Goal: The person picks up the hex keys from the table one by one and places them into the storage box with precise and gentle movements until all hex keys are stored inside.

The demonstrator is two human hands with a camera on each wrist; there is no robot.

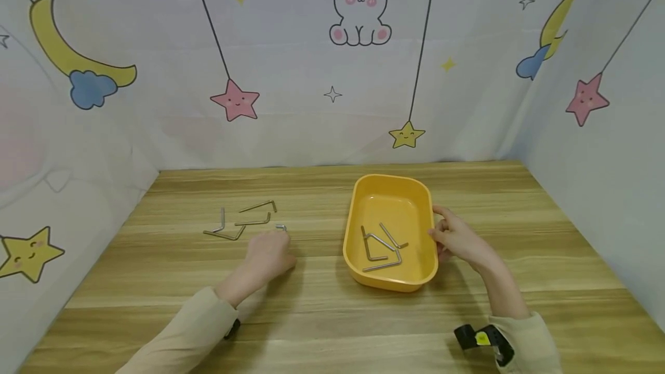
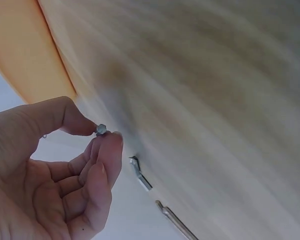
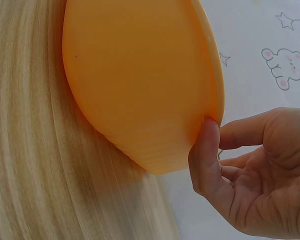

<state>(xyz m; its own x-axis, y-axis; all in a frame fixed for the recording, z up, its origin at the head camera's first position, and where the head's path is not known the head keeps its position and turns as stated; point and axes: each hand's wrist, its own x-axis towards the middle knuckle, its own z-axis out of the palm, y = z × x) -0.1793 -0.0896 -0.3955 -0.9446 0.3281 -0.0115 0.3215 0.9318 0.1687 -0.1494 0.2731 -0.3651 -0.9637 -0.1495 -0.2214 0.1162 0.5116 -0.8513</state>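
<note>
In the left wrist view my left hand [image 2: 55, 170] pinches a hex key [image 2: 101, 129] between thumb and index finger; its end faces the camera and the rest is hidden. In the head view the left hand [image 1: 267, 253] is low over the table, with a short silver bent piece [image 1: 281, 227] showing just beyond the knuckles. My right hand [image 1: 457, 238] grips the right rim of a yellow tray [image 1: 435, 258], thumb on one side of the wall and fingers on the other. Inside the tray lie several hex keys [image 1: 381, 266], silver and brownish.
Several loose L-shaped hex keys [image 1: 251, 223] lie on the wooden table [image 1: 322, 328], left of and beyond the left hand. A printed cloth [image 1: 301, 74] hangs behind the table and along both sides. Each wrist wears a dark strap [image 1: 501, 345].
</note>
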